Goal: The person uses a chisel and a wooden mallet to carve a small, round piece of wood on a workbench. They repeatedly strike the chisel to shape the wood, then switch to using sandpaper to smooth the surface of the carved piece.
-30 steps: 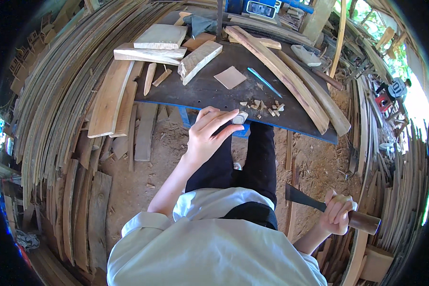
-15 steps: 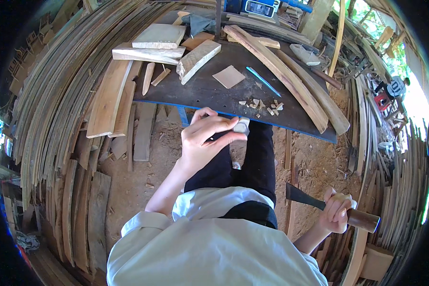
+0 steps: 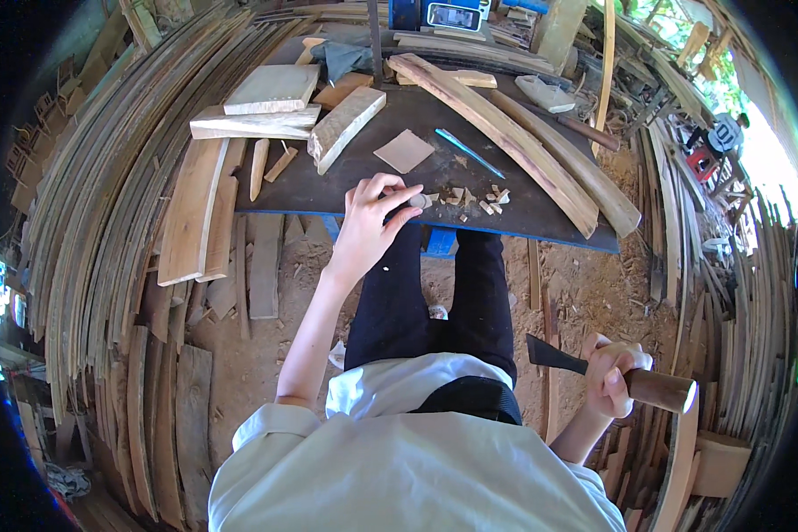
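Brown timber (image 3: 97,213) is filling the left side in long stacked strips, and more is lining the right. Between these sides, a dark table (image 3: 297,197) with a blue edge is standing before the person. Two long beams (image 3: 514,146) are slanting across its right part, and pale boards (image 3: 270,90) are lying piled on its far left.

Well apart from the table, low on the right, the right hand (image 3: 614,379) is closing fully around a tool (image 3: 554,355): its wooden handle is sticking out to the right, its dark blade pointing left. The left hand (image 3: 374,217) is reaching over the near edge, thumb and fingers parting only enough to be pinching a small wooden piece (image 3: 419,202). Beyond it a square card (image 3: 404,152) and a blue pen (image 3: 470,153) are lying flat. Wood chips (image 3: 481,202) are lying scattered just right of the piece.

Half a second ago the piece was hanging just outside the edge; now it is sitting over the tabletop, though whether it is touching the surface I cannot tell. The right hand is holding much the same place, so, as I am judging it, no cutting is happening at this moment.
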A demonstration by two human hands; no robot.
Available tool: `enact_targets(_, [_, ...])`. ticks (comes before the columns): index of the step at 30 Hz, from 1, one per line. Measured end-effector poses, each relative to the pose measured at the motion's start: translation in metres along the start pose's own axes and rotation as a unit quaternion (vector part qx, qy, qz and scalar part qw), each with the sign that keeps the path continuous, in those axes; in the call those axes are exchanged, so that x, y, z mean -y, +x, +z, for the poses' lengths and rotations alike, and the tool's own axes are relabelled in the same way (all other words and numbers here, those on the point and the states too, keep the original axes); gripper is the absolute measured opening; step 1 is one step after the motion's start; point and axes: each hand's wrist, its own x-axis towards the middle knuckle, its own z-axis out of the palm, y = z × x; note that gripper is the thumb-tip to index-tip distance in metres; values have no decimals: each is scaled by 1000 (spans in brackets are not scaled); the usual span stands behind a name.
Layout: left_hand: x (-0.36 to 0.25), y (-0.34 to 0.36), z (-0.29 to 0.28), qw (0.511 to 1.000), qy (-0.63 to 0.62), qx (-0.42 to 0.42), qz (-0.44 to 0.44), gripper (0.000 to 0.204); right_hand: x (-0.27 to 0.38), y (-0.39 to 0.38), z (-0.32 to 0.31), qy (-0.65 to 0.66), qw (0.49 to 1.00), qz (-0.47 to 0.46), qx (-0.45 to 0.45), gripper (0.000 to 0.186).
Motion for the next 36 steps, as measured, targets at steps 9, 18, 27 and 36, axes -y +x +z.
enact_targets(9, [4, 0, 1, 999, -23, -19, -11, 45, 4, 73, 50, 98, 989, -58, 94, 26])
enact_targets(18, [1, 1, -4, 994, -85, -65, -35, 31, -72, 176, 146, 83, 990, 99, 61, 40])
enact_targets(27, [8, -2, 4, 994, -75, -77, -20, 26, -102, 195, 179, 93, 984, 148, 44, 41])
enact_targets(36, [7, -5, 6, 993, -81, -78, -29, 27, -110, 195, 179, 89, 983, 157, 25, 41])
